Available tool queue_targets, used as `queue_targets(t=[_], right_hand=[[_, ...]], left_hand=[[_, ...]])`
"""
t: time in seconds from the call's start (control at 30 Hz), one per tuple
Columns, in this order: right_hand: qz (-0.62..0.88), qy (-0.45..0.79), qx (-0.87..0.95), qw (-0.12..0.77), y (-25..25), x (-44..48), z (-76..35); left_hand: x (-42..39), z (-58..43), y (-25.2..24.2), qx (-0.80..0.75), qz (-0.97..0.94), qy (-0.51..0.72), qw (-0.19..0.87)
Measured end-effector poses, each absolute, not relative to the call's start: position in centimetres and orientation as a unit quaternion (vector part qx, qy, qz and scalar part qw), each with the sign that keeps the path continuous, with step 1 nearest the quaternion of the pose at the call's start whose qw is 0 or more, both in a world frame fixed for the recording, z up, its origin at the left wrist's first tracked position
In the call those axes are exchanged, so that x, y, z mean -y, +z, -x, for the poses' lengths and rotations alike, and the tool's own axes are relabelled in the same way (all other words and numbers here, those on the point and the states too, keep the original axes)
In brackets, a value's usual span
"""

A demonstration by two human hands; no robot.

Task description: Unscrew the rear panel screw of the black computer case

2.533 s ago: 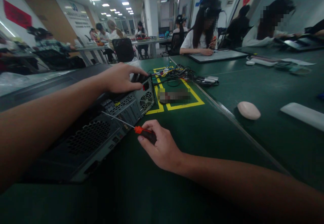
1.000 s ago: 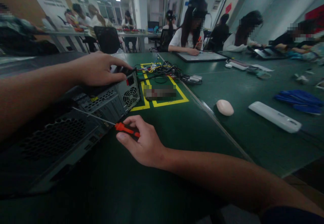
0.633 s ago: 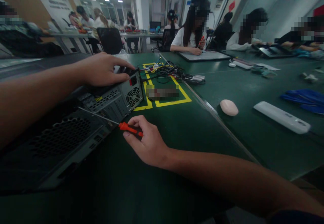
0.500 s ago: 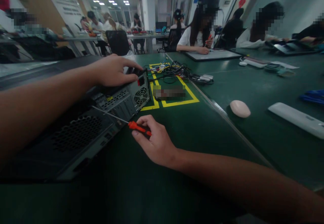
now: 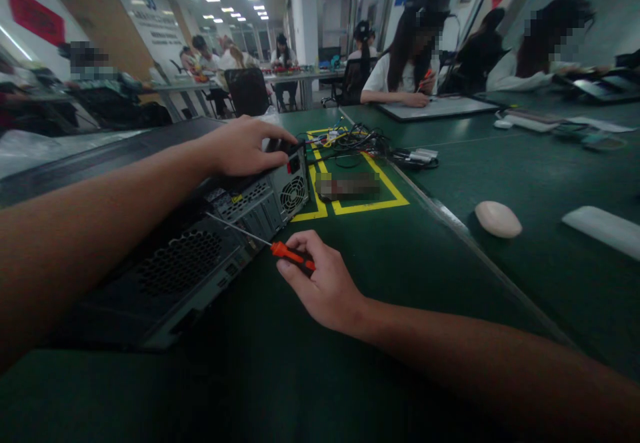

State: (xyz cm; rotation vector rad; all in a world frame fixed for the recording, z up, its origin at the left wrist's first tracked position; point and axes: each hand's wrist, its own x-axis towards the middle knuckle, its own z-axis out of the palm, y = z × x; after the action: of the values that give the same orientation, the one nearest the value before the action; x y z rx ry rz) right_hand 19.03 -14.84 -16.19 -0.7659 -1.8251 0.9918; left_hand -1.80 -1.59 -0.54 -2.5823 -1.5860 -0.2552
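Observation:
A black computer tower case point(image 5: 183, 263) lies on its side at the left, its metal back panel with a fan grille turned toward the right. My left hand point(image 5: 247, 144) rests on the case's upper edge near the power inlet, thumb and fingers spread apart. My right hand point(image 5: 325, 283) is closed round the red and black handle of a screwdriver point(image 5: 293, 256), in front of the back panel. The screwdriver's long shaft points up and left across the panel toward the slot area. Whether its tip sits on a screw is too small to tell.
On the green table point(image 5: 400, 263), yellow tape frames a blurred dark object point(image 5: 350, 187). Behind it lies a cable tangle point(image 5: 367, 139). To the right are a pale mouse point(image 5: 498, 219) and a long white object point(image 5: 605, 229). A co-worker point(image 5: 405, 63) sits across the table.
The camera view has turned a little left, so the scene sits further right in the picture. Both hands keep about the same places on the case and screwdriver.

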Motion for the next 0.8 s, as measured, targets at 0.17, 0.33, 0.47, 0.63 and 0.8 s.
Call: queue_targets(t=[0.17, 0.33, 0.47, 0.63, 0.8], right_hand=[[0.307, 0.400, 0.736, 0.451, -16.08, 14.86, -19.08], [0.316, 0.397, 0.740, 0.441, -15.89, 14.95, -19.14], [0.321, 0.405, 0.737, 0.436, -15.76, 15.02, -19.10], [0.317, 0.403, 0.739, 0.438, -15.70, 15.06, -19.11], [0.308, 0.388, 0.743, 0.450, -15.91, 14.95, -19.14]], left_hand=[[1.69, 1.73, -0.48, 0.518, 0.850, -0.084, 0.047], [1.53, 1.88, -0.68, 0.519, 0.849, -0.082, 0.058], [1.49, 1.90, -0.69, 0.525, 0.846, -0.076, 0.063], [1.55, 1.85, -0.58, 0.524, 0.846, -0.077, 0.052], [1.49, 1.97, -0.68, 0.519, 0.848, -0.091, 0.049]])
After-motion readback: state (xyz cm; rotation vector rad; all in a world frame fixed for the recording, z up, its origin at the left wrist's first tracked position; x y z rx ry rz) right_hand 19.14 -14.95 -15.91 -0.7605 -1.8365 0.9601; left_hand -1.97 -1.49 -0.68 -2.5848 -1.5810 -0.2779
